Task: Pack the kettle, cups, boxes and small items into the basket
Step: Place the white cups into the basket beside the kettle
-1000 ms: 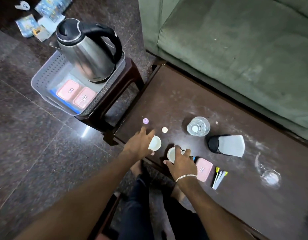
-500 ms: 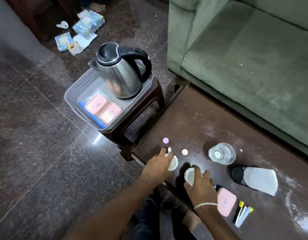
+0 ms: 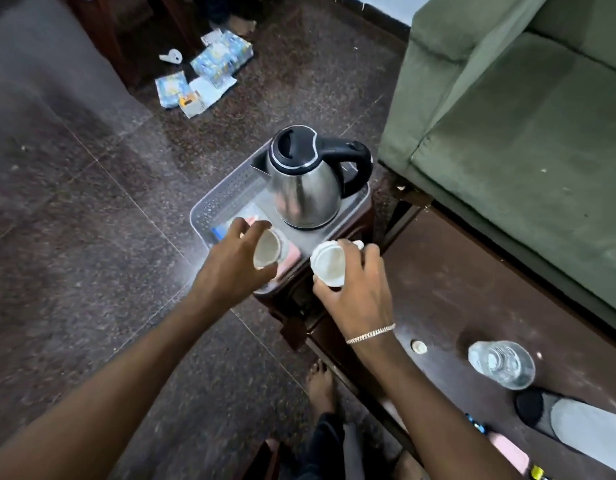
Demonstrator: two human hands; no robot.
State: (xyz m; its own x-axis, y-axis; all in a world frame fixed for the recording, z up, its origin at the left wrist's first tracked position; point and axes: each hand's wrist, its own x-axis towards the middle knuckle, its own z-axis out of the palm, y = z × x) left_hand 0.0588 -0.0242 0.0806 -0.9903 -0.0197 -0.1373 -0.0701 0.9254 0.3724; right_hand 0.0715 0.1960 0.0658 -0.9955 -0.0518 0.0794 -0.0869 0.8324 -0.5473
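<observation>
Left hand [image 3: 235,268] at frame centre, fingers curled round a small white cup [image 3: 267,249], smooth and glossy, mouth tilted toward the camera, held over the near end of the basket [image 3: 226,192]. Right hand [image 3: 356,289] just right of it, closed on a second white cup [image 3: 329,263] of the same round shape, rim facing up, poised above the basket's near right corner. Thin silver chain bracelet [image 3: 370,334] at that wrist.

Basket pale grey plastic, rectangular, walls perforated in fine rows, seated on a dark wooden stool [image 3: 299,299]. Inside at the far end, a brushed-steel kettle [image 3: 306,188], rounded body, black lid and looped black handle turned right, upright. At the near end, pink boxes [image 3: 292,254] mostly hidden beneath the cups and the left hand; little bare basket floor showing between kettle base and hands.

Lower right: dark brown table [image 3: 472,289], matte and dusty, its corner close against the stool. On it a small pale round disc [image 3: 419,347], a clear glass [image 3: 504,363], a black-and-grey object [image 3: 569,417] lying flat, and at the bottom edge a pink box [image 3: 511,452], partly cropped.

Right side filled by a green fabric sofa [image 3: 524,133], nap worn, its arm just beside the kettle handle. Speckled polished stone floor [image 3: 91,237] wide open left of the stool. Blue printed packets [image 3: 209,71] scattered in the upper left.
</observation>
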